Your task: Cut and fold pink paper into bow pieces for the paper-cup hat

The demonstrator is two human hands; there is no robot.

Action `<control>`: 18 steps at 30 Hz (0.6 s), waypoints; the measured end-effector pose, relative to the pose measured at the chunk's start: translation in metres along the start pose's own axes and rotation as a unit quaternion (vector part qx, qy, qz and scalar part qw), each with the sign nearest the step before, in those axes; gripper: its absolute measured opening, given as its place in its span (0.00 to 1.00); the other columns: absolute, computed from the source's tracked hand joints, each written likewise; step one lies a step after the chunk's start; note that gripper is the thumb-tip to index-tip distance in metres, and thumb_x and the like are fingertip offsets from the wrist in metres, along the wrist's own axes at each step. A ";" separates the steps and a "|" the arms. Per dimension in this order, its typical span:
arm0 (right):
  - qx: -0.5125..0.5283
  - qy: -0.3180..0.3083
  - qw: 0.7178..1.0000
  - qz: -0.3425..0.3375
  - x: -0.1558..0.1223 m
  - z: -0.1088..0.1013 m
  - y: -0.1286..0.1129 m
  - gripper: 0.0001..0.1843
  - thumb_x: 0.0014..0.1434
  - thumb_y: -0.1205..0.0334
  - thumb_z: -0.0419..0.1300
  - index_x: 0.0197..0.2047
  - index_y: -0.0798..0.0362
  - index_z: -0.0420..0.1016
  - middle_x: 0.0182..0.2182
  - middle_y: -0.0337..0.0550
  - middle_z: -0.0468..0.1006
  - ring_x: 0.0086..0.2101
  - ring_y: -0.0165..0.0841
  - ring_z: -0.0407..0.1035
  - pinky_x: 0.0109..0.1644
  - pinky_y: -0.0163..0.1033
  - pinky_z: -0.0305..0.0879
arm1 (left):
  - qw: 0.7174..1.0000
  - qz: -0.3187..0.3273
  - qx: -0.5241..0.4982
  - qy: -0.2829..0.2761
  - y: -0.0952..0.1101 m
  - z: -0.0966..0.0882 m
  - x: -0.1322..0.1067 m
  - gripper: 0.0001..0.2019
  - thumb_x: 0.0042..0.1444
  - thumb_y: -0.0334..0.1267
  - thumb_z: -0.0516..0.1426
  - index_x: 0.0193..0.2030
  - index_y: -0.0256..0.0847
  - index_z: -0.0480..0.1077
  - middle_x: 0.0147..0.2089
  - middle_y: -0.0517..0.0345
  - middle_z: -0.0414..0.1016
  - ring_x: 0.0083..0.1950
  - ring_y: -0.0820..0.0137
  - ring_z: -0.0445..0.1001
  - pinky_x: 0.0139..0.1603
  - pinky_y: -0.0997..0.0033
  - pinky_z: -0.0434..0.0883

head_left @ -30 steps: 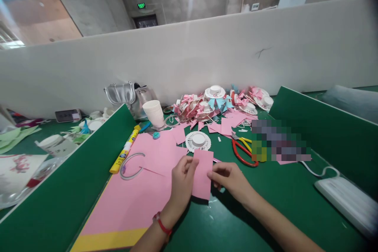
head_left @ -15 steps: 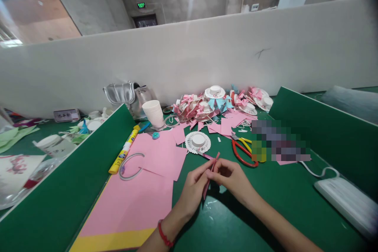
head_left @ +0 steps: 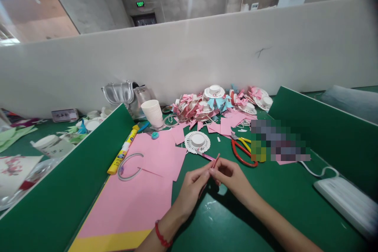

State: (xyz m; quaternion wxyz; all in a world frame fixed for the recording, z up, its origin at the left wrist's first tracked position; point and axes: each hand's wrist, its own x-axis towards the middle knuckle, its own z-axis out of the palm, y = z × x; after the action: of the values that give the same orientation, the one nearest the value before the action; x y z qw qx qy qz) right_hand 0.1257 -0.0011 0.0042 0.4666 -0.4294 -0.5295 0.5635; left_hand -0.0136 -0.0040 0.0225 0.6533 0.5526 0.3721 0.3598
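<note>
Close together over the green table, my left hand (head_left: 193, 185) and my right hand (head_left: 228, 175) both pinch a small folded piece of pink paper (head_left: 217, 158). It is seen nearly edge-on, and my fingers cover most of it. A red band circles my left wrist. Just beyond my fingertips lies a thin pinkish-purple tool (head_left: 206, 156), its kind unclear. A white fringed paper disc with a raised round centre (head_left: 197, 141) sits behind it. Red-handled scissors (head_left: 243, 155) rest to the right of my right hand.
Large pink sheets (head_left: 132, 204) cover the table's left, with a silver ring (head_left: 130, 166) on them and a yellow glue tube (head_left: 122, 150) alongside. Stacked paper cups (head_left: 152, 114) and a heap of small paper hats (head_left: 214, 102) stand behind. Green dividers (head_left: 325, 126) flank both sides; a white mask (head_left: 345, 201) lies right.
The pink paper has turned in my fingers, and less of its lower part shows now. My hands stay in nearly the same place.
</note>
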 end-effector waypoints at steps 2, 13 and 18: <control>0.002 0.000 1.000 0.002 0.000 0.000 0.000 0.17 0.48 0.52 0.58 0.20 0.53 0.58 0.15 0.31 0.60 0.18 0.23 0.56 0.23 0.31 0.53 | 1.000 -0.022 -0.010 -0.009 -0.001 -0.002 0.000 0.21 0.56 0.41 0.50 0.56 0.38 0.61 0.26 0.58 0.67 0.28 0.73 0.63 0.31 0.72 0.60; -0.012 -0.006 1.000 -0.011 -0.001 -0.002 -0.004 0.18 0.48 0.50 0.57 0.20 0.53 0.58 0.15 0.31 0.60 0.19 0.24 0.56 0.23 0.31 0.54 | 1.000 0.019 -0.013 -0.013 0.012 0.001 -0.002 0.18 0.53 0.37 0.52 0.51 0.40 0.67 0.36 0.53 0.73 0.42 0.65 0.68 0.47 0.64 0.60; 0.007 -0.017 1.000 -0.004 -0.001 -0.002 -0.003 0.18 0.48 0.50 0.58 0.19 0.53 0.57 0.16 0.30 0.60 0.18 0.23 0.56 0.22 0.31 0.54 | 0.999 0.009 -0.029 -0.014 0.010 -0.001 -0.002 0.18 0.53 0.38 0.52 0.51 0.39 0.67 0.38 0.53 0.74 0.41 0.65 0.68 0.49 0.63 0.60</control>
State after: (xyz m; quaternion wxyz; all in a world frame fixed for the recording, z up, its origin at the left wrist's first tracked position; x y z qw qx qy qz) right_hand 0.1279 -0.0020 0.0069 0.4631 -0.4143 -0.5353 0.5722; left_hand -0.0158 -0.0036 0.0323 0.6713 0.5414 0.3474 0.3682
